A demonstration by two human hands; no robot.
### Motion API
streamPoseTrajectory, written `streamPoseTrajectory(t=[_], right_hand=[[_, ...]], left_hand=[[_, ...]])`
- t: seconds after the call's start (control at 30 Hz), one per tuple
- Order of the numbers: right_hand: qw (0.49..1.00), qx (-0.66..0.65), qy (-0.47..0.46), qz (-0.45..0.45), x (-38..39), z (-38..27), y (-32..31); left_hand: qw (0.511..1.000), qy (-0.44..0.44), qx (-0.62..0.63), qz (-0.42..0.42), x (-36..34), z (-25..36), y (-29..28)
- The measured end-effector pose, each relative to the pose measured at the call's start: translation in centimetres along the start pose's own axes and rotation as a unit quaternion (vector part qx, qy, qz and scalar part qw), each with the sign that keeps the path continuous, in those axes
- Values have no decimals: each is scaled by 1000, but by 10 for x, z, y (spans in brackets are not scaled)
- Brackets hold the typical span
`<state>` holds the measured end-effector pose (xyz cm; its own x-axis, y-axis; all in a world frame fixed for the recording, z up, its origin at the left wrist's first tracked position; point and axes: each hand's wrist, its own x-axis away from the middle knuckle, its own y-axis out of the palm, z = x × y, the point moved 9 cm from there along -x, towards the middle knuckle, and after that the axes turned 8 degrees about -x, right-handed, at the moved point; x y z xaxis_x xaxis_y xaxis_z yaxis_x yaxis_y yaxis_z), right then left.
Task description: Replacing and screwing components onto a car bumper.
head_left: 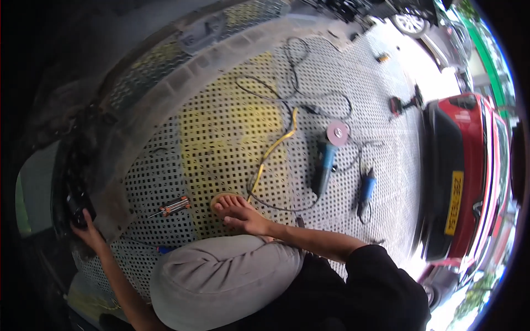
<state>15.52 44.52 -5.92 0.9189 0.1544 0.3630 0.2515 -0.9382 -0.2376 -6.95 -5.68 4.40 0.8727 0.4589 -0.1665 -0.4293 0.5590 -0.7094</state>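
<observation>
My left hand (90, 233) is at the dark edge of a vehicle body on the left, its fingers closed around a black part (79, 208). That part's outline is lost in shadow, so I cannot tell its exact kind. My right hand (249, 220) hangs in front of my knee, just above my bare foot (231, 202), with its fingers loosely stretched and nothing in them. Between the hands, a small orange-and-black tool (175, 206) with thin metal rods lies on the perforated floor. Close to my knee lies a blue-handled tool (164, 249), partly covered by my leg.
An angle grinder (326, 165) with a pink disc lies right of centre, its cable (268, 157) looping across the grated floor (221, 132). Beyond it are a blue power tool (366, 190) and a cordless drill (406, 103). A red car (469, 165) stands at the right.
</observation>
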Motion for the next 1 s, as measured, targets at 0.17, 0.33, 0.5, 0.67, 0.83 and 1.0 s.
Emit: streamPoseTrajectory(t=[0.17,0.33,0.5,0.67,0.83,1.0], right_hand=[[981,-130,89,114,75,49,-60],[898,-71,240,361,206,104,-100],[890,7,278,360,251,113,-90],[952,61,261,145,196,113,-73],[985,71,44,149,53,25,-97],[983,52,-153,-89,-114,-170,3]], left_hand=[[999,18,51,-5,11,5,3],[997,68,28,-6,31,23,-2],[997,-56,30,34,76,-24,-25],[998,-59,-28,15,116,-41,-27],[990,-81,-37,-111,151,-53,-34],[874,-144,17,-463,250,-50,-49]])
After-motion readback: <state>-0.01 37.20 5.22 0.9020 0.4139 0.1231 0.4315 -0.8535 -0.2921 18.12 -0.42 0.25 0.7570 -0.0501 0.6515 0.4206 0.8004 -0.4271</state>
